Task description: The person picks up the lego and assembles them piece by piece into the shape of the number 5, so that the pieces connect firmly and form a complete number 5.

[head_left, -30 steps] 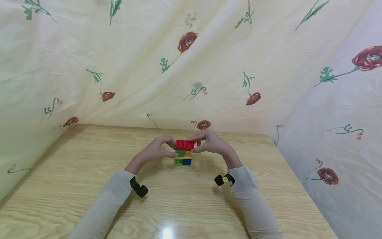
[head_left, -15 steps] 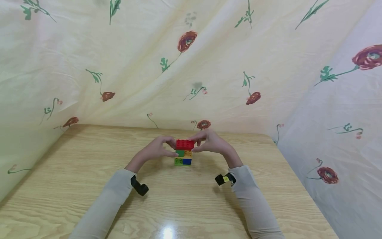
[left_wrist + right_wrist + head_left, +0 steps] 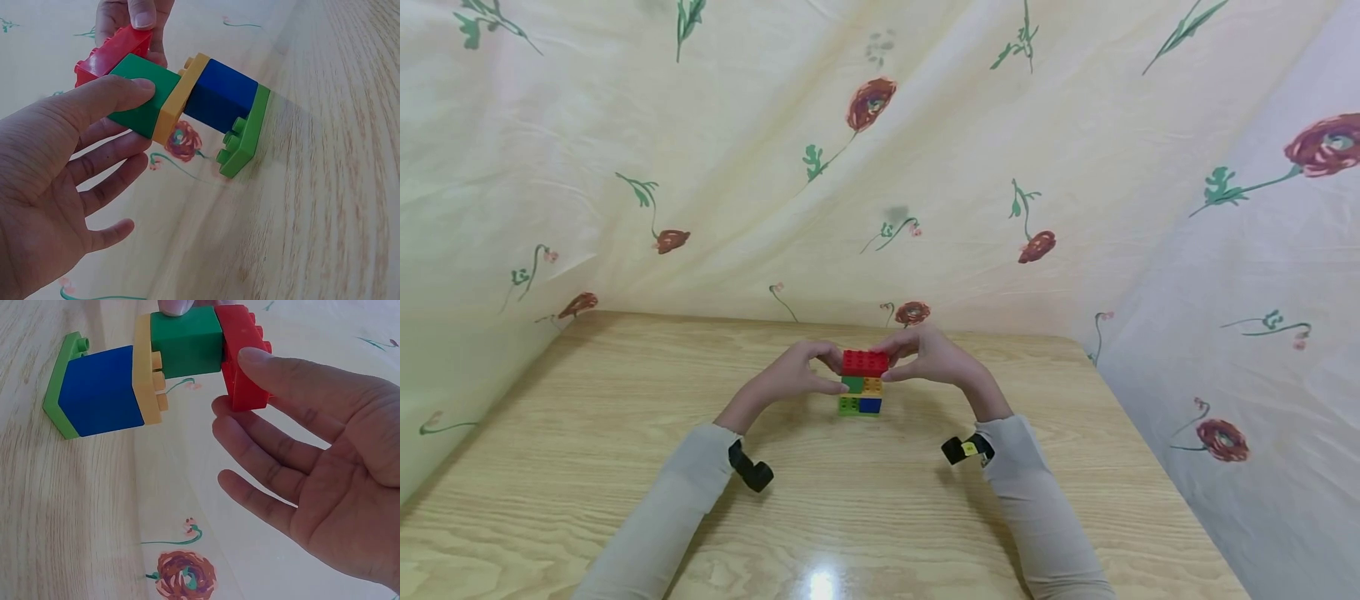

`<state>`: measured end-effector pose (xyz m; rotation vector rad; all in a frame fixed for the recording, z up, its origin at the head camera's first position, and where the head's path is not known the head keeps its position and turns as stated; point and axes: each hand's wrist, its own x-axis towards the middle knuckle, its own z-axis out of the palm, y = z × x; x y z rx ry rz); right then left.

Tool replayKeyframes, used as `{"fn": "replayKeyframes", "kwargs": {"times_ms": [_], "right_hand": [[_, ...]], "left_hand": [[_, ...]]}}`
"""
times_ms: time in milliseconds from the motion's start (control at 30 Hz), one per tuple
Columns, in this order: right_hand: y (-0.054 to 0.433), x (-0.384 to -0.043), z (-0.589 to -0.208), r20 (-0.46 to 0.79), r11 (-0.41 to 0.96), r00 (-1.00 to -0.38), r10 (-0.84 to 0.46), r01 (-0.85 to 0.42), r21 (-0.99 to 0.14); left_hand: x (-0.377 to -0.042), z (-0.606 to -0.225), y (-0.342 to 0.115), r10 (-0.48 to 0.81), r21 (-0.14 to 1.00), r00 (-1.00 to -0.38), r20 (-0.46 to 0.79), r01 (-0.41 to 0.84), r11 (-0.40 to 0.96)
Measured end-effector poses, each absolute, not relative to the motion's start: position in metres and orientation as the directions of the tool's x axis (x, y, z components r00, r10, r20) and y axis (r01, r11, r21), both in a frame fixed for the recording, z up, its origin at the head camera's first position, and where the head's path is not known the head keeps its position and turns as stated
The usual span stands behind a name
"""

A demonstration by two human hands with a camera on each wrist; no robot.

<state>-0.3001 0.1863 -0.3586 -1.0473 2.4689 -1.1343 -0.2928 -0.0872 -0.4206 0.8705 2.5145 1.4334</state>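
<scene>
A stack of toy building bricks stands on the wooden table. Its base is a light green plate (image 3: 250, 134), with a blue brick (image 3: 100, 390) on one side of it. Above the blue brick lies a yellow-orange plate (image 3: 181, 100), then a green brick (image 3: 187, 340). A red brick (image 3: 865, 363) tops the stack and overhangs toward the right. My left hand (image 3: 793, 375) pinches the green brick, thumb on its near face. My right hand (image 3: 932, 358) holds the red brick's overhanging end between thumb and fingers.
The wooden table (image 3: 850, 517) ends at a flowered cloth (image 3: 760, 208) hanging behind and at the sides. Black wrist straps with small cameras sit at both cuffs, the left camera (image 3: 758, 477) and the right camera (image 3: 953, 451) close above the table.
Almost nothing differs. Both hands keep their hold on the bricks, and the right wrist has shifted very slightly to the right.
</scene>
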Motion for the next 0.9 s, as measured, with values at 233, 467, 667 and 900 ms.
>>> {"fn": "replayKeyframes", "kwargs": {"times_ms": [233, 467, 667, 900], "right_hand": [[0.1861, -0.3008, -0.3593, 0.093, 0.425, -0.689, -0.719, -0.541, -0.726], [0.1850, -0.3005, -0.3601, 0.097, 0.426, -0.693, -0.714, -0.541, -0.725], [0.1843, -0.3016, -0.3620, 0.102, 0.417, -0.694, -0.712, -0.536, -0.734], [0.1845, -0.3012, -0.3627, 0.107, 0.402, -0.692, -0.714, -0.531, -0.746]], "left_hand": [[-0.2918, -0.4207, -0.0868, 0.528, 0.821, -0.830, 0.179, 0.421, 0.385], [-0.2909, -0.4208, -0.0862, 0.528, 0.824, -0.828, 0.190, 0.426, 0.372], [-0.2900, -0.4213, -0.0854, 0.527, 0.837, -0.828, 0.191, 0.418, 0.353], [-0.2895, -0.4209, -0.0852, 0.530, 0.838, -0.827, 0.188, 0.416, 0.352]]}}
